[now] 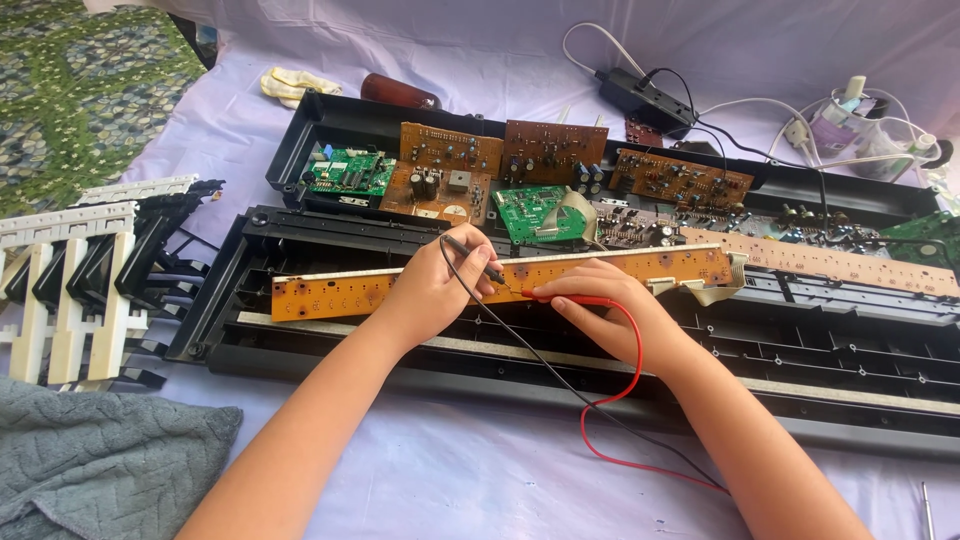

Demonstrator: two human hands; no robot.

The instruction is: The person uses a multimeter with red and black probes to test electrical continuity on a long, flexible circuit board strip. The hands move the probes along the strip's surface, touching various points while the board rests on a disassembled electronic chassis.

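Note:
A long orange circuit strip lies across a black keyboard frame. My left hand holds a black test probe, its tip on the strip. My right hand pinches a red test probe and presses it flat onto the same strip, just right of the black one. The black lead and the red lead run from the probes toward me over the frame and lilac cloth.
Several brown and green circuit boards sit in the open black case behind. Loose white and black key blocks lie at left, a grey towel at bottom left, and a power strip with cables at the back.

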